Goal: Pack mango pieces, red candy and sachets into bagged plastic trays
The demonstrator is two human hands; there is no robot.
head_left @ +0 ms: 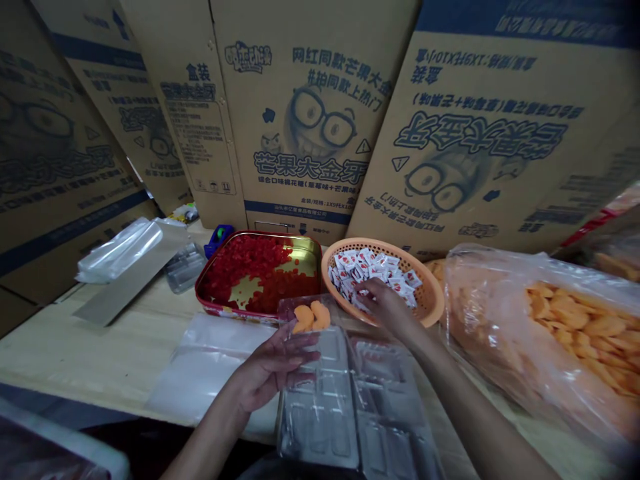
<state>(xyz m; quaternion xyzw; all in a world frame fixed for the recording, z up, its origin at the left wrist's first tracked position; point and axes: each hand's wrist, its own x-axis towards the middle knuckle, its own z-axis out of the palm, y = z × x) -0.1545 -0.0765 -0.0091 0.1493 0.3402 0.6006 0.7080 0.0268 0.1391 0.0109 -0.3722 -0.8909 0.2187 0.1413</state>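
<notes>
My left hand (pixel 273 363) is open, its fingers stretched over the upper left edge of a stack of clear plastic trays (pixel 320 407) with moulded compartments. Two orange candy-like pieces (pixel 311 317) sit in the tray's top compartment, just beyond my fingertips. My right hand (pixel 383 300) reaches into an orange perforated basket (pixel 431 293) of small white sachets (pixel 367 263) with red prints. Its fingers are bent together down among the sachets; what is between the fingertips is hidden. A second stack of clear trays (pixel 387 407) lies to the right of the first.
Behind my left hand stands a red-rimmed tin (pixel 320 257) holding small red pieces (pixel 245 263). A clear bag of orange pieces (pixel 590 327) lies at right. Plastic bags (pixel 123 250), a cardboard strip (pixel 133 277) and a blue tape dispenser (pixel 219 240) are at left. Cartons (pixel 305 120) wall the back.
</notes>
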